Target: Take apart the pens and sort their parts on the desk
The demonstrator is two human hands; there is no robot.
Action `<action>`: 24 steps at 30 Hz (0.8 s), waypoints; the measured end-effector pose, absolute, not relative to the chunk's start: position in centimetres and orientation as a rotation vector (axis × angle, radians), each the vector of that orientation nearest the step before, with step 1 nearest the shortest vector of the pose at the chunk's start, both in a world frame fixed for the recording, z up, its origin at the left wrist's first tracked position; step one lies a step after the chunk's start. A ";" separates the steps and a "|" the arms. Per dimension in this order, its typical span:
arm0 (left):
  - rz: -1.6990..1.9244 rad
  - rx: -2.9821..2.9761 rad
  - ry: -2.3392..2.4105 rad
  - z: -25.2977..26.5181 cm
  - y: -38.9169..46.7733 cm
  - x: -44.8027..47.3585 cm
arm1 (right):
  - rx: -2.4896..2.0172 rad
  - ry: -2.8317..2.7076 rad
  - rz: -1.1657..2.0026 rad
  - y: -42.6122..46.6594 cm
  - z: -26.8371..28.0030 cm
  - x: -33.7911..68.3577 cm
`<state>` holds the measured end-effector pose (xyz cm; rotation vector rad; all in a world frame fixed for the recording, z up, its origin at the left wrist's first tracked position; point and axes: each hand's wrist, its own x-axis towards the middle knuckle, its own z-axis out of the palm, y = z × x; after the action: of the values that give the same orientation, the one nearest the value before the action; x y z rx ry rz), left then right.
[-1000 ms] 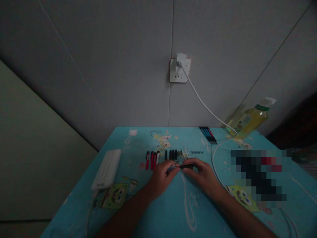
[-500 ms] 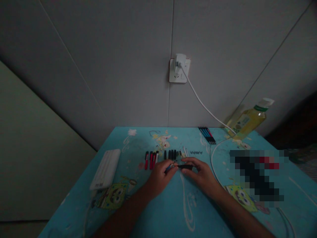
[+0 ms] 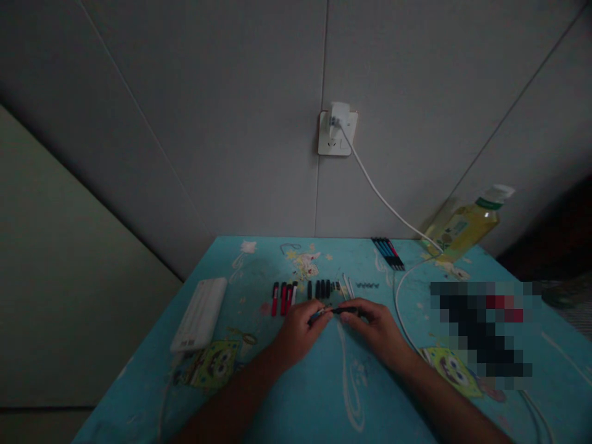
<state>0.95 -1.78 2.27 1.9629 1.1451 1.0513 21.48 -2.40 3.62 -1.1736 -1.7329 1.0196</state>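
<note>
Left hand [image 3: 298, 327] pinches a blue pen barrel [image 3: 317, 316], right hand [image 3: 377, 324] pinches a black pen piece [image 3: 345, 310], both close together over the tabletop [image 3: 300, 401], well right of that white power bank [image 3: 201, 314]!

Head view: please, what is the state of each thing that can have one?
Left hand, closed on blue pen part
Right hand, closed on black pen part
Charger, plugged into wall socket
White cable, connected to charger
Bottle, capped, yellow liquid inside
White box, lying flat
Pens, lying side by side
Red tubes, lined up
Black tubes, lined up
</note>
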 end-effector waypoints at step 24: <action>1.018 2.021 1.085 2.0 -1.2 0.3 | -1.213 -1.703 1.030 -2.6 3.7 21.0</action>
<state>0.25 -1.21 2.02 2.0207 1.0849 1.0183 20.96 -2.57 3.65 -1.2135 -1.7033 1.0304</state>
